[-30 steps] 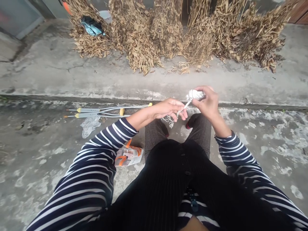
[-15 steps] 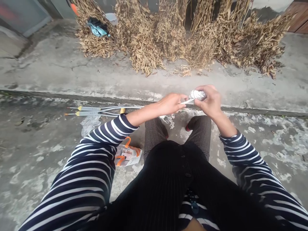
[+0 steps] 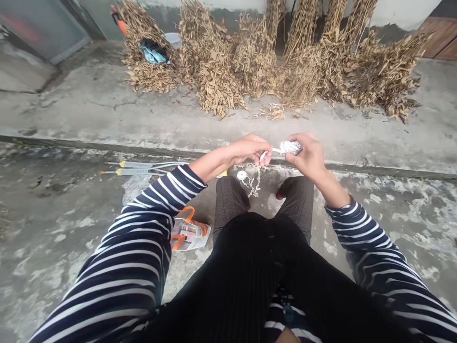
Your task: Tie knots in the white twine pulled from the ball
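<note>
My right hand [image 3: 309,153] is closed around a wound bundle of white cord [image 3: 290,147] with thin dark markings. From the bundle a short white strand [image 3: 276,150] runs left to my left hand [image 3: 252,148], whose fingers are pinched on it. Below the left hand, a loose length of white cord [image 3: 258,178] hangs down toward the ground between my feet. A small round white coil [image 3: 242,175] lies by my left knee, with tangled cord beside it.
Dry plant bundles [image 3: 221,76] lean along the wall on a raised concrete ledge [image 3: 160,119]. Crutch-like grey poles [image 3: 137,170] and clear plastic [image 3: 134,189] lie at left. A bag with orange handles [image 3: 194,233] stands by my left leg.
My left hand has moved slightly left and down, away from the bundle, and the strand's visible part has shifted with it. More of the hanging cord and the round coil now show.
</note>
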Demonstrator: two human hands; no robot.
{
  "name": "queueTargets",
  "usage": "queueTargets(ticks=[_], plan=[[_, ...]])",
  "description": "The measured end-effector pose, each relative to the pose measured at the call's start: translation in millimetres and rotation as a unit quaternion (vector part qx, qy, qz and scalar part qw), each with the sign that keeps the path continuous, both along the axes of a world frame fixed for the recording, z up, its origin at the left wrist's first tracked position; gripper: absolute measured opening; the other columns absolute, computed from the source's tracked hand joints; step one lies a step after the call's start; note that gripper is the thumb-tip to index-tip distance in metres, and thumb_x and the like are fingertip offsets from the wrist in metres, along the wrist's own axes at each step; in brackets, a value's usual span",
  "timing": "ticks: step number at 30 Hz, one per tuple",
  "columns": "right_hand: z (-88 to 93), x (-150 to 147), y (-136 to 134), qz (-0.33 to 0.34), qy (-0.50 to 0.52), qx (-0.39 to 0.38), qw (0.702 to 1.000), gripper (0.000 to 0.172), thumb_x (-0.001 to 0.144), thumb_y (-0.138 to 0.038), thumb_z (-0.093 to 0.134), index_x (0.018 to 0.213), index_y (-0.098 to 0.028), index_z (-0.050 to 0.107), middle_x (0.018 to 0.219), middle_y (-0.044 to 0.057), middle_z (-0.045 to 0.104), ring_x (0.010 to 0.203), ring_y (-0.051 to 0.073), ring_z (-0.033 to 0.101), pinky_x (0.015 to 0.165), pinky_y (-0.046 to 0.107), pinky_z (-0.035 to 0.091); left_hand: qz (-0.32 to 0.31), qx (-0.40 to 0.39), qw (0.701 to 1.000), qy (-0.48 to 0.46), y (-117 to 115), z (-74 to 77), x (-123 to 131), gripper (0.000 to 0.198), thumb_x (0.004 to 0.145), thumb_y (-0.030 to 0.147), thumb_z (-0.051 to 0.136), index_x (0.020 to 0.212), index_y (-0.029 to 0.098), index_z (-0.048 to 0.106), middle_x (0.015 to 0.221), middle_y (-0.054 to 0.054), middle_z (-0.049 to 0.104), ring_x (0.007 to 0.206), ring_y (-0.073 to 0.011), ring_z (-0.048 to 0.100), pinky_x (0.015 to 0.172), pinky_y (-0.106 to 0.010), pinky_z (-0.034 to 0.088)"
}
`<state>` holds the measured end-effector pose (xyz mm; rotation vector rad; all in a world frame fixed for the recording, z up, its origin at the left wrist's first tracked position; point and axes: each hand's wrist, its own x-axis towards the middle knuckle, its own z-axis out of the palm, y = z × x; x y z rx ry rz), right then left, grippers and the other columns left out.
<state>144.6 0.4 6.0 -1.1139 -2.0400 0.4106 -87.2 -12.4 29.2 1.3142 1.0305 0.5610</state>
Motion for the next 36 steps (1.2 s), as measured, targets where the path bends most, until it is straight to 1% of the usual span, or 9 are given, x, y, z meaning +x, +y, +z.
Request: queueTargets(ticks=[4, 9, 13, 17, 19, 21, 24, 29, 36], plan=[[8.8, -1.3, -1.3, 0.045, 0.023, -0.174, 0.983, 0.035, 0.058, -0.021, 0.077, 0.092, -0.016, 0.077, 0.085, 0.003, 0.068, 0.071, 0.017, 0.055, 0.066, 0.030, 0.042, -0.082, 0.035, 0.995, 0.039, 27.5, -2.2, -13.7, 0.031, 0.086, 0.033, 0.074, 0.062, 0.013, 0.070, 0.058, -0.006, 0.065, 0.053, -0.0123, 0.059, 0.051, -0.024, 0.044], [19.0, -3.6, -0.5, 0.163, 0.140, -0.364, 0.906, 0.038, 0.050, -0.019, 0.088, 0.086, -0.017, 0.076, 0.081, 0.001, 0.072, 0.073, 0.015, 0.061, 0.069, 0.027, 0.048, -0.097, 0.100, 0.985, 0.102, 47.9, 10.4, -14.1, 0.024, 0.067, 0.026, 0.092, 0.060, 0.014, 0.073, 0.054, -0.004, 0.060, 0.056, -0.0171, 0.063, 0.054, -0.028, 0.049], [17.7, -4.1, -5.2, 0.199, 0.226, -0.446, 0.843, 0.053, 0.047, -0.018, 0.093, 0.098, -0.021, 0.079, 0.092, 0.003, 0.079, 0.077, 0.017, 0.067, 0.068, 0.027, 0.054, -0.144, 0.067, 0.980, 0.123, 54.1, 11.2, -9.2, 0.028, 0.063, 0.032, 0.096, 0.059, 0.015, 0.074, 0.056, -0.006, 0.062, 0.057, -0.0191, 0.066, 0.054, -0.030, 0.049], [8.9, -3.7, -8.4, 0.207, 0.257, -0.462, 0.823, 0.044, 0.046, -0.015, 0.091, 0.090, -0.020, 0.082, 0.086, 0.002, 0.079, 0.075, 0.015, 0.069, 0.066, 0.024, 0.055, -0.231, 0.008, 0.968, 0.099, 55.7, -9.4, -9.2, 0.035, 0.076, 0.046, 0.085, 0.061, 0.015, 0.075, 0.063, -0.011, 0.069, 0.057, -0.0184, 0.065, 0.053, -0.030, 0.050], [3.4, -2.7, -7.3, 0.183, 0.277, -0.481, 0.812, 0.039, 0.047, -0.016, 0.089, 0.085, -0.020, 0.081, 0.078, 0.000, 0.077, 0.067, 0.014, 0.067, 0.061, 0.024, 0.055, -0.169, 0.028, 0.982, 0.079, 50.0, -24.9, -9.3, 0.032, 0.080, 0.042, 0.081, 0.068, 0.014, 0.076, 0.070, -0.011, 0.072, 0.061, -0.0175, 0.066, 0.054, -0.028, 0.051], [-1.4, -1.1, -4.9, 0.144, 0.300, -0.505, 0.797, 0.038, 0.047, -0.019, 0.087, 0.085, -0.021, 0.080, 0.072, -0.002, 0.073, 0.057, 0.013, 0.063, 0.050, 0.024, 0.051, -0.014, 0.099, 0.993, 0.059, 37.6, -41.1, -7.7, 0.022, 0.082, 0.033, 0.079, 0.081, 0.011, 0.078, 0.081, -0.012, 0.076, 0.065, -0.0148, 0.067, 0.054, -0.024, 0.051], [-4.9, 1.0, -1.1, 0.106, 0.317, -0.533, 0.777, 0.042, 0.048, -0.022, 0.085, 0.089, -0.021, 0.077, 0.072, -0.002, 0.072, 0.052, 0.012, 0.059, 0.044, 0.024, 0.048, 0.154, 0.181, 0.971, 0.004, 10.3, -61.2, -0.2, 0.025, 0.088, 0.025, 0.070, 0.107, 0.010, 0.076, 0.105, -0.014, 0.078, 0.075, -0.0129, 0.069, 0.057, -0.021, 0.053], [-1.3, -0.6, 4.3, 0.102, 0.314, -0.558, 0.761, 0.045, 0.050, -0.022, 0.085, 0.093, -0.021, 0.073, 0.083, 0.000, 0.073, 0.063, 0.014, 0.063, 0.051, 0.025, 0.053, 0.153, 0.219, 0.963, -0.037, -24.5, -72.1, 23.0, 0.038, 0.090, 0.023, 0.070, 0.126, 0.014, 0.073, 0.124, -0.013, 0.076, 0.090, -0.0162, 0.073, 0.078, -0.027, 0.060], [16.5, 0.9, 9.7, 0.091, 0.304, -0.564, 0.762, 0.038, 0.053, -0.021, 0.080, 0.090, -0.021, 0.073, 0.078, 0.000, 0.071, 0.060, 0.012, 0.061, 0.046, 0.021, 0.050, 0.148, 0.362, 0.915, 0.103, -23.7, -49.4, 25.6, 0.036, 0.095, 0.017, 0.067, 0.130, 0.021, 0.073, 0.113, -0.008, 0.080, 0.097, -0.0173, 0.073, 0.091, -0.028, 0.053]])
